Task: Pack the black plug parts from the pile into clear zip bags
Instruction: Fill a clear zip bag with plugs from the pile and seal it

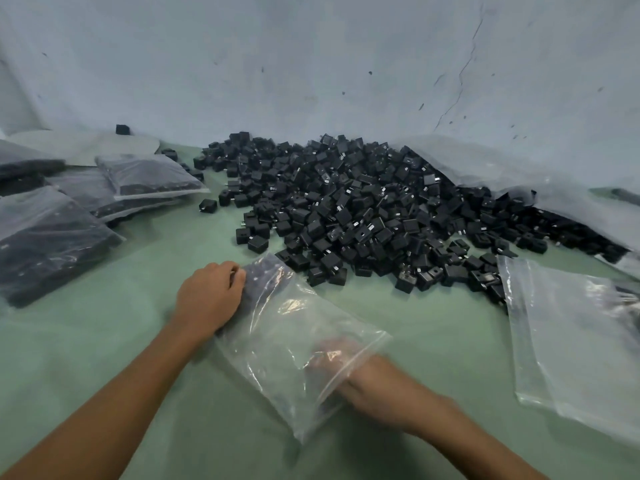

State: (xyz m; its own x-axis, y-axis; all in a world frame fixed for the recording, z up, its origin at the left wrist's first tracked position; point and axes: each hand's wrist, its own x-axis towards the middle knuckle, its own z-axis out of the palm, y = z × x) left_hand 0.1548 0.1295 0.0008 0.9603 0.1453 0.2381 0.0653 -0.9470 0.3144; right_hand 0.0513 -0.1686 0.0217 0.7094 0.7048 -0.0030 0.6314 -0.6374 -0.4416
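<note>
Lying flat: a clear zip bag [294,344] is on the green table [121,341], just in front of the person.
Left hand: the left hand [209,299] is pressing on the far corner of the bag. The fingers are curled down onto it, right where some dark parts [259,277] show through the plastic.
Right hand: the right hand [341,367] is pushed in through the bag's open end. It looks blurry through the plastic. I cannot tell if the fingers are spread or holding something.
Pile: a big pile of black plug parts [363,209] sits behind the bag, up against the pale wall [311,64]. The front of the pile almost touches the far corner of the bag.
Loose parts: a few parts lie a little way off the left side of the pile. One loose part [208,205] sits alone.
Full bags: filled bags [52,233] of black parts are stacked on the left side of the table.
Spare bag: another clear bag [581,351] lies flat on the right. Its far end reaches the edge of the pile.
Big sheet: a wide plastic sheet [519,168] lies over the right back part of the pile.
</note>
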